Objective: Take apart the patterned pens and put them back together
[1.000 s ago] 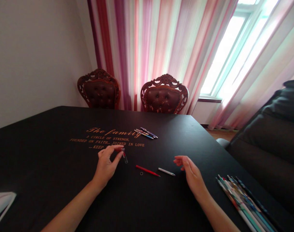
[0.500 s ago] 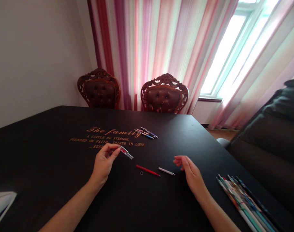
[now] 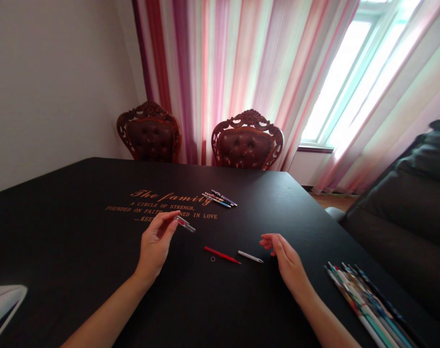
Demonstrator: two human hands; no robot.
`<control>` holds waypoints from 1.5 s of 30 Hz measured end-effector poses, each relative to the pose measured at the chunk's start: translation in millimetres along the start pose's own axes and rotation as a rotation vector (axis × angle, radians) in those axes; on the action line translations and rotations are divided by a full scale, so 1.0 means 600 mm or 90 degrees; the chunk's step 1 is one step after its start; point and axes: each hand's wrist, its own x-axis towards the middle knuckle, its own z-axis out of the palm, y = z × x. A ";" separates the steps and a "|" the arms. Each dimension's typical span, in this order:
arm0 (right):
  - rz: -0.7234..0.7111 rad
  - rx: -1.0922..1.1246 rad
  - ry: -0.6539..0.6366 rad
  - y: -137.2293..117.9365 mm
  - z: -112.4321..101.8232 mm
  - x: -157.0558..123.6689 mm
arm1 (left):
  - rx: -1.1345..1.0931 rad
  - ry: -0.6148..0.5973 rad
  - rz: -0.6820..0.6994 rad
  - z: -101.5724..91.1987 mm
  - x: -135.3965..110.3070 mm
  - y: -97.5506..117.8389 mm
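Observation:
My left hand (image 3: 155, 246) is closed, pinching a clear pen barrel piece (image 3: 185, 224) with a clip and a bit of red between thumb and fingertips. The piece is held above the table and tilts down to the right. Below it on the tabletop lie a red pen refill (image 3: 222, 254), a small ring (image 3: 213, 259) and a silvery-white pen part (image 3: 250, 256). My right hand (image 3: 285, 256) hovers just right of that pen part, fingers loosely curved and open, with nothing visible in them.
A small group of pens (image 3: 220, 198) lies farther back on the black table (image 3: 78, 232). At the right edge lie several more pens (image 3: 368, 304). A white-edged object (image 3: 6, 309) sits at the left. Two carved chairs (image 3: 247, 145) stand behind, a black leather seat (image 3: 404, 208) at right.
My left hand has turned slightly, and the clear barrel piece has shifted up and a little left. My right hand and the parts on the table have stayed put.

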 end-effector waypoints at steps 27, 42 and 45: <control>0.001 0.003 -0.008 -0.001 0.003 0.000 | -0.133 -0.205 -0.107 0.015 -0.009 0.001; 0.003 -0.007 -0.016 0.000 0.004 0.000 | -0.792 -0.085 -0.515 0.008 0.003 0.009; 0.001 -0.009 -0.016 -0.001 0.006 0.000 | -0.832 -0.114 -0.523 0.009 0.001 0.016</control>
